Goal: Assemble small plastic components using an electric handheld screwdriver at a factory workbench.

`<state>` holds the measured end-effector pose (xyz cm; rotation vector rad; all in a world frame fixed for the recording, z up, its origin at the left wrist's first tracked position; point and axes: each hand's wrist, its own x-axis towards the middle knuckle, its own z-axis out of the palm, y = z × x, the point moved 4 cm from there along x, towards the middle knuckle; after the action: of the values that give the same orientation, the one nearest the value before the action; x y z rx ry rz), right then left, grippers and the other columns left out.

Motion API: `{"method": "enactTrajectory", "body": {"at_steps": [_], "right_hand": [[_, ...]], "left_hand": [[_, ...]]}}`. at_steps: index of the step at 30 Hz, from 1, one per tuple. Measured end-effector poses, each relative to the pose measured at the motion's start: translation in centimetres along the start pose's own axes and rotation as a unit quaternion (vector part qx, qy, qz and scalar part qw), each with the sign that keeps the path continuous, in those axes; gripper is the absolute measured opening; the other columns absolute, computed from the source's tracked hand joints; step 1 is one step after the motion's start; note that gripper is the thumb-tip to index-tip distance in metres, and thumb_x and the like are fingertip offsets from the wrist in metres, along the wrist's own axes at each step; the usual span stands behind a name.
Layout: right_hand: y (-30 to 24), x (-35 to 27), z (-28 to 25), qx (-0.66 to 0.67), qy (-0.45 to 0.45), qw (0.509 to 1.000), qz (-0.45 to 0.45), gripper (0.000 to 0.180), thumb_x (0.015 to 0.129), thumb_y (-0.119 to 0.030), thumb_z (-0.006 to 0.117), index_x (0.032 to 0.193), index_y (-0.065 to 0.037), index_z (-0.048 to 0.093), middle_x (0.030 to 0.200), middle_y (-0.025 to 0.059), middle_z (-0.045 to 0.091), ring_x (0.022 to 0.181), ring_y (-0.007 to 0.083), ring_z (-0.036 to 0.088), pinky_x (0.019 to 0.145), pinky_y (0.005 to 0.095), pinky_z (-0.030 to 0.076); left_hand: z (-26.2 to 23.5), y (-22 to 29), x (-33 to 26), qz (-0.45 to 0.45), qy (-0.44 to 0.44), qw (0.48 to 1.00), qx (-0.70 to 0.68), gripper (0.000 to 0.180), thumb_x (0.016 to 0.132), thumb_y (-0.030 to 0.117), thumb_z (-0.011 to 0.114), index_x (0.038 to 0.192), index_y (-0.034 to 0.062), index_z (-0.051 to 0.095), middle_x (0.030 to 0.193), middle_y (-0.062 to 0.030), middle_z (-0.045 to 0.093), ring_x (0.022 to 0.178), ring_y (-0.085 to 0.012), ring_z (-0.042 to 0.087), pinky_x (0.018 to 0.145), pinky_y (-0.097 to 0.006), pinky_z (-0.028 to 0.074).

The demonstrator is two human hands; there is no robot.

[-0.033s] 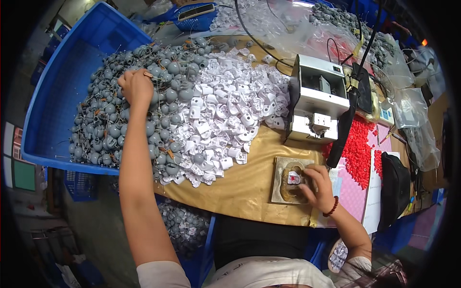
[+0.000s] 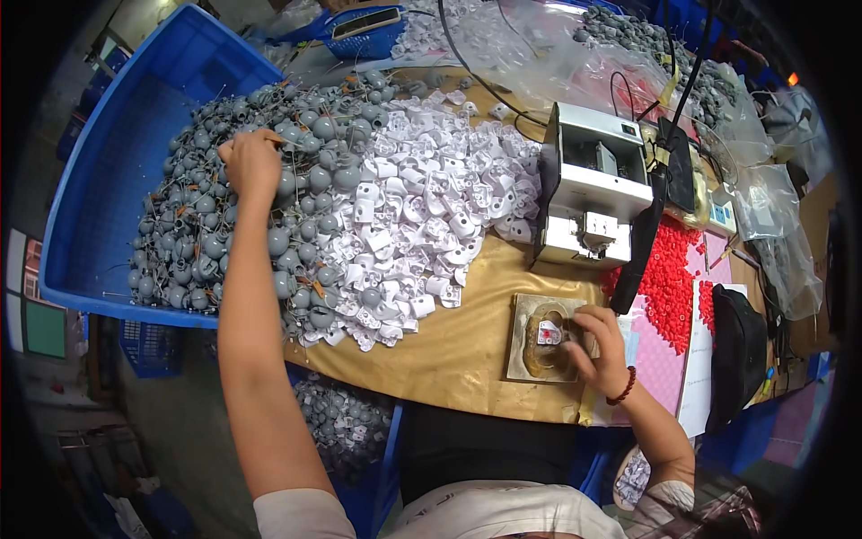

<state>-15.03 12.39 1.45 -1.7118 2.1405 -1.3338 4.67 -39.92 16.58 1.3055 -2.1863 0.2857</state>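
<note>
My left hand [image 2: 252, 163] is down on the heap of grey round parts with wire leads [image 2: 202, 220], its fingers bent and closed at the far side of the hand. A small tan bit shows by the fingertips; what they pinch, if anything, is hidden. My right hand [image 2: 600, 346] hovers by the right edge of a square block [image 2: 519, 366] with a rounded recess. Its thumb and fingers are curved and apart, with nothing between them. In the recess lies a white plastic piece [image 2: 549, 333] with a red bit on it.
A blue bin [image 2: 117, 171] lies tipped beside the grey parts. White plastic pieces [image 2: 422, 198] are heaped mid-table. A white-and-black bench machine [image 2: 593, 198] stands behind the block, small red parts [image 2: 664, 296] to its right. A black pouch [image 2: 738, 355] lies at far right.
My right hand has drawn back slightly to the right, away from the white piece in the block. My left hand has shifted a little to the left on the grey parts.
</note>
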Motion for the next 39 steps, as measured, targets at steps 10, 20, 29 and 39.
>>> {"method": "enactTrajectory", "body": {"at_steps": [10, 20, 29, 39], "right_hand": [[-6.2, 7.1, -6.5, -0.043, 0.114, 0.980, -0.156, 0.052, 0.078, 0.002, 0.076, 0.126, -0.002, 0.058, 0.120, 0.0201, 0.060, 0.107, 0.0348, 0.060, 0.087, 0.0405, 0.051], [-5.4, 4.4, -3.6, 0.404, -0.136, 0.876, 0.228, 0.024, 0.099, -0.002, 0.064, 0.123, 0.002, 0.063, 0.098, 0.0063, 0.070, 0.077, 0.0077, 0.066, 0.065, 0.0227, 0.054], [-2.9, 1.7, -1.2, -0.077, -0.157, 0.983, -0.055, 0.026, 0.079, -0.007, 0.072, 0.105, -0.008, 0.071, 0.084, 0.0075, 0.063, 0.074, 0.0255, 0.065, 0.064, 0.0363, 0.054], [-3.2, 2.8, 1.4, -0.245, -0.198, 0.939, -0.136, 0.025, 0.078, -0.018, 0.064, 0.100, -0.005, 0.068, 0.088, 0.0059, 0.057, 0.086, 0.0225, 0.060, 0.069, 0.0341, 0.051]], "left_hand": [[-12.1, 18.5, -10.6, 0.157, -0.253, 0.866, -0.402, 0.016, 0.095, 0.002, 0.062, 0.107, 0.0023, 0.073, 0.098, -0.0093, 0.074, 0.088, -0.0177, 0.070, 0.080, -0.030, 0.054], [-8.4, 23.5, -27.4, 0.187, -0.581, 0.540, -0.579, 0.028, 0.106, 0.025, 0.055, 0.100, -0.0011, 0.065, 0.091, -0.0073, 0.057, 0.086, -0.0187, 0.062, 0.075, -0.036, 0.051], [-3.8, 19.7, -37.6, -0.171, -0.667, 0.352, -0.634, 0.037, 0.104, 0.018, 0.055, 0.136, 0.0002, 0.050, 0.107, -0.0091, 0.062, 0.101, -0.0180, 0.064, 0.086, -0.031, 0.054], [-5.0, 20.0, -35.6, 0.214, -0.389, 0.768, -0.462, 0.038, 0.083, -0.002, 0.063, 0.121, -0.0005, 0.065, 0.105, -0.0159, 0.063, 0.097, -0.0349, 0.057, 0.087, -0.044, 0.048]]}}
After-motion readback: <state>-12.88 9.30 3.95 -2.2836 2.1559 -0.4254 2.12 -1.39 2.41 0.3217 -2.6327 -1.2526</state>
